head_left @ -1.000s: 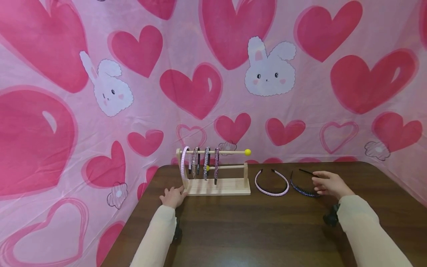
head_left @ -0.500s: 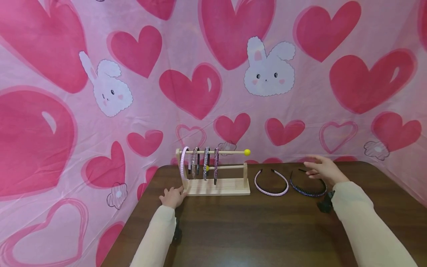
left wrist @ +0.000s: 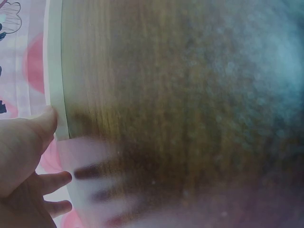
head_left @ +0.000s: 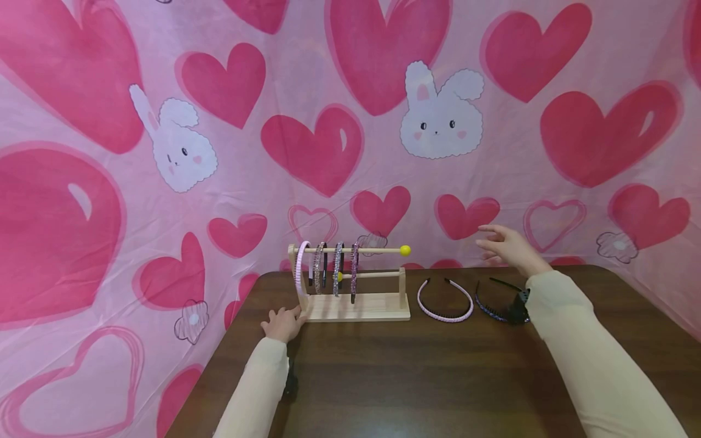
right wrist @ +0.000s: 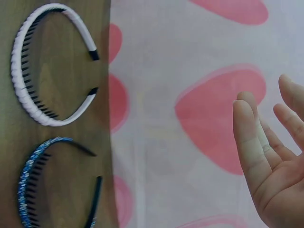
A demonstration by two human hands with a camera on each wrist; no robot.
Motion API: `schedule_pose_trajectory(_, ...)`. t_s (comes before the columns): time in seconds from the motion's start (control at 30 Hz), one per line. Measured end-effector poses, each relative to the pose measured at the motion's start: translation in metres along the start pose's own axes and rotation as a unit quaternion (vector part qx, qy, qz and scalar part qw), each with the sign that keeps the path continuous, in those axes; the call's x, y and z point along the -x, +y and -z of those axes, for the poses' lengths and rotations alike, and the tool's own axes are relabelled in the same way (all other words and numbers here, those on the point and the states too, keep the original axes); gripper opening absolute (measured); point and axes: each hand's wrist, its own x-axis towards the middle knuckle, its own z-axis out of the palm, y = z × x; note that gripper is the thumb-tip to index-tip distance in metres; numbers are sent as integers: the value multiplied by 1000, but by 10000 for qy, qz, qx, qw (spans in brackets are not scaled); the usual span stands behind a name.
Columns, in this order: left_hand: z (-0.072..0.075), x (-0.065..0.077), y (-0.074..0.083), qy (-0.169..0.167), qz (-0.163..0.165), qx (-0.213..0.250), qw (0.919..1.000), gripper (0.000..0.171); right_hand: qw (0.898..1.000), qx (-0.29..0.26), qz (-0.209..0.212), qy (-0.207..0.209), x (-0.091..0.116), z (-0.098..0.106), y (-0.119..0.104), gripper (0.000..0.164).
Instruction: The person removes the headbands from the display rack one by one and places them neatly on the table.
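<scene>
My left hand (head_left: 282, 324) rests on the table at the left end of the wooden headband stand (head_left: 378, 308). Its thumb touches the stand's pale base (left wrist: 56, 80) in the left wrist view, and its fingers are spread. My right hand (head_left: 509, 248) hovers in the air with relaxed fingers and nothing in it. Below it lies a blue glitter headband (head_left: 491, 312), partly hidden by the wrist camera. Beside that is a pale pink headband (right wrist: 20, 90), lying flat. On the stand's upper rod hang several headbands, including a pink wrapped one (head_left: 299, 274) and a purple glitter one (head_left: 354, 267).
The upper rod (head_left: 380, 250) ends in a yellow ball (head_left: 405, 250); a shorter lower rod (head_left: 378, 275) runs beneath it. All stand on a dark brown wooden table (head_left: 416, 377). Behind it hangs a pink cloth (head_left: 383, 164) with hearts and rabbits.
My right hand has risen off the blue glitter headband and moved leftward, leaving it on the table. The left hand stays in place.
</scene>
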Motion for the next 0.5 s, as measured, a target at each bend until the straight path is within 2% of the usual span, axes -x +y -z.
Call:
schedule_pose_trajectory(0.27,3,2,2,-37,20,-22,10000,46,9990,306,303,-128,-11,-7,-28,62)
schedule_pose_trajectory(0.5,3,2,2,-89,60,-11,9999,47,9984,403,376,-159,-19,-19,-49,63)
